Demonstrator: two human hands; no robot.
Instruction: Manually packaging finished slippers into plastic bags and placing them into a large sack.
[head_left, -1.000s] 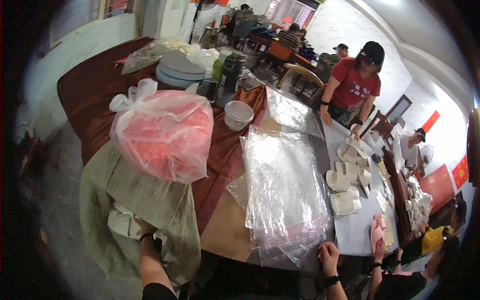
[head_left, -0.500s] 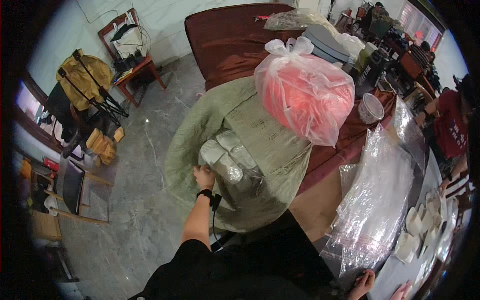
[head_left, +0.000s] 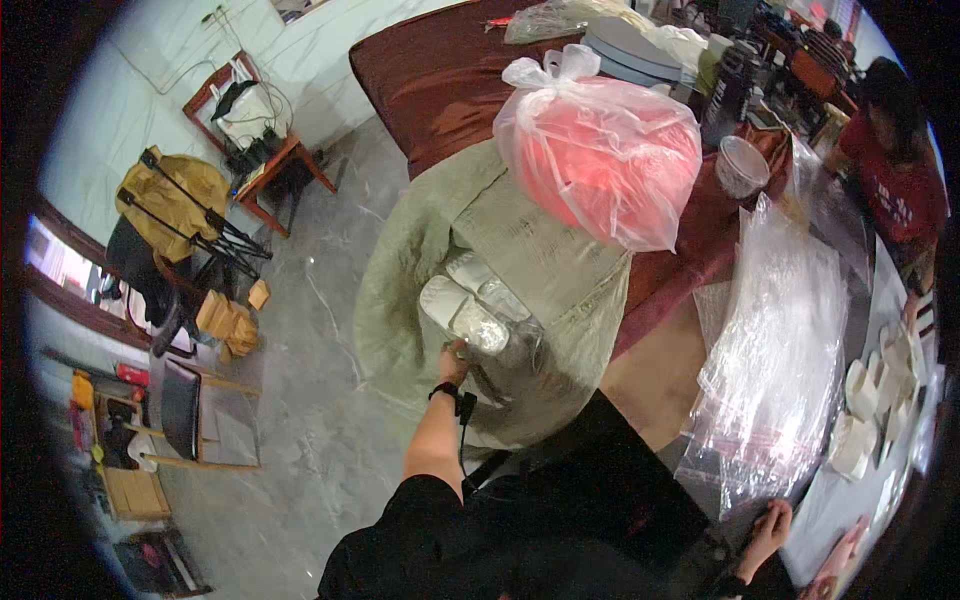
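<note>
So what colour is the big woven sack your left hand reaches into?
Pale olive green sack, clearest in the head view.

A single head-worn fisheye looks steeply down, close over the green sack [head_left: 470, 270] and floor [head_left: 300, 400].

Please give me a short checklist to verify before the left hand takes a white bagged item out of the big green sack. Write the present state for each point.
1. Left hand is at the opening of the large olive-green woven sack: ok.
2. White plastic-wrapped items are visible inside the sack mouth: ok.
3. Fingers closed around one item: cannot tell, the hand is small and partly hidden.
4. Tied translucent plastic bag with a red round content rests against the upper part of the sack, so it might shift: not ok.
5. Right hand is free, resting near the stack of clear plastic bags: ok.
6. Space on the table edge beside the stack: cannot tell.
</note>
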